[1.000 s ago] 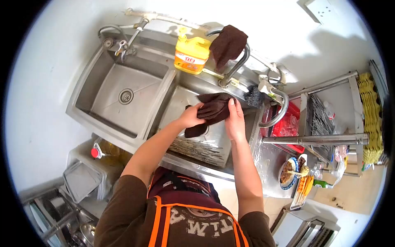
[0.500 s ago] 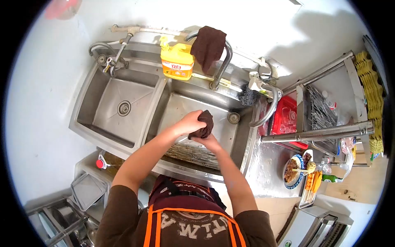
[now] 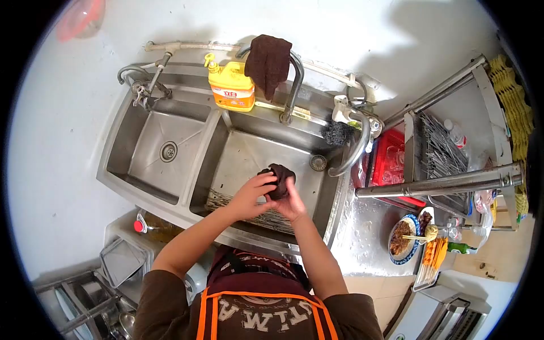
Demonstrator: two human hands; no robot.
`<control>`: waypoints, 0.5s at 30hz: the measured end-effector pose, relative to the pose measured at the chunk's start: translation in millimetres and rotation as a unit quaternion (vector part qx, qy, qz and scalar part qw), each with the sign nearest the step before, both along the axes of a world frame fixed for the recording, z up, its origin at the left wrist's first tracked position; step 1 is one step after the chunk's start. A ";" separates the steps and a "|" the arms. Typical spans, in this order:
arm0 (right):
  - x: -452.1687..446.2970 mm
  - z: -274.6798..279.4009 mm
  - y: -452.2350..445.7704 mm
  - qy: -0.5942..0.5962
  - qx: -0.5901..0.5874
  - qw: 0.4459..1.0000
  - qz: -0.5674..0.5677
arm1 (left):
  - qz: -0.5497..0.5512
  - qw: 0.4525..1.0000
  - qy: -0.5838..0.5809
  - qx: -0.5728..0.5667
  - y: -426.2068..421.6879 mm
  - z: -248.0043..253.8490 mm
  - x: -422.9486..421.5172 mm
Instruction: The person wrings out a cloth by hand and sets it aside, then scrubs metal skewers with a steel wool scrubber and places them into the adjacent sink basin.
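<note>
A bunched dark brown cloth [image 3: 279,180] is held between my two hands over the right sink basin [image 3: 255,150]. My left hand [image 3: 252,196] has its fingers curled against the cloth's left side. From the right and below, my right hand [image 3: 291,205] grips it, thumb pointing up. Under my hands, a bundle of long thin metal skewers [image 3: 272,221] lies along the near side of the basin, partly covered by my forearms and hands.
A second brown cloth [image 3: 268,65] hangs over the middle faucet [image 3: 295,85]. Beside it stands a yellow detergent jug [image 3: 232,88]. A black scrubber [image 3: 338,133] sits at the rim. To the right are a metal rack [image 3: 436,182], a red basket [image 3: 389,161] and a plate of food [image 3: 401,238].
The cloth has come slightly lower and is more loosely bunched. My left hand has shifted from gripping over its top to its left side; my right hand now shows its thumb upward.
</note>
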State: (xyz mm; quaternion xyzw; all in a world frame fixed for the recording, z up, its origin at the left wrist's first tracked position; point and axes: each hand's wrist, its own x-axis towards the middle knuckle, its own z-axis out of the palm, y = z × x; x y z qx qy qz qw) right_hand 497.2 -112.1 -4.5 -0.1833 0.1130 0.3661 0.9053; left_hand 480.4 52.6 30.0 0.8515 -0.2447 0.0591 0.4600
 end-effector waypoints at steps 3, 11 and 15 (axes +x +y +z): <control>1.8 -7.7 -4.5 0.047 -0.063 0.996 0.047 | 0.014 0.954 0.194 -0.228 4.4 -18.2 -6.5; -17.5 17.6 14.3 0.182 0.162 0.968 0.053 | -0.179 0.579 0.434 -0.666 -19.7 -34.8 20.3; -14.1 19.2 6.5 0.152 0.117 0.981 0.039 | -0.034 0.693 0.461 -0.554 -23.8 -34.5 33.2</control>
